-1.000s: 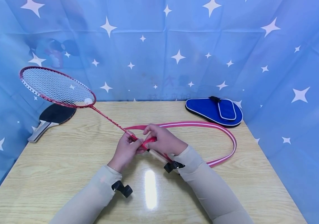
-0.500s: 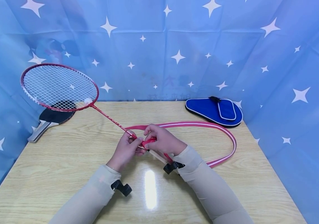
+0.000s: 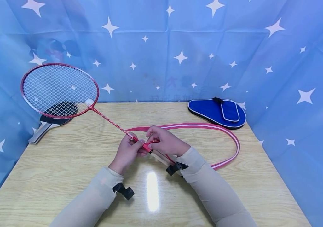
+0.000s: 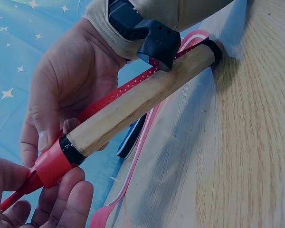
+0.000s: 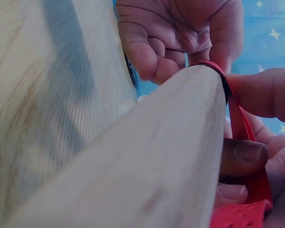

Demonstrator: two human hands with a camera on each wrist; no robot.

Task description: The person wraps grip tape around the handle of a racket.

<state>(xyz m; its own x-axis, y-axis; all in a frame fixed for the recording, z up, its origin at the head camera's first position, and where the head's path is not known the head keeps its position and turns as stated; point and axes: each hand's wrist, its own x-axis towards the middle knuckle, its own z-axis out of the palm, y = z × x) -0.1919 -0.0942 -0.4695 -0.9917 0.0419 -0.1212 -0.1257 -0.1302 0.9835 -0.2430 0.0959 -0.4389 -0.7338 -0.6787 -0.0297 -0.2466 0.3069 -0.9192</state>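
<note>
A red badminton racket is held slantwise above the table, its strung head at the upper left. My left hand pinches it where the shaft meets the handle. My right hand pinches red perforated grip tape near the top of the handle. The handle is bare wood with black bands at both ends, and a red layer covers its upper end in the left wrist view. The tape runs along the handle, then loops over the table as a pink strip with a white stripe.
A black table tennis paddle lies at the back left, partly behind the racket head. A white ball shows through the strings. At the back right lies a blue zipped paddle case. A blue star-patterned curtain encloses the wooden table.
The racket has rolled about its shaft, so its strings face the head camera more fully and the head's lower rim sits lower. Both hands have stayed nearly in place; the looped tape has not moved.
</note>
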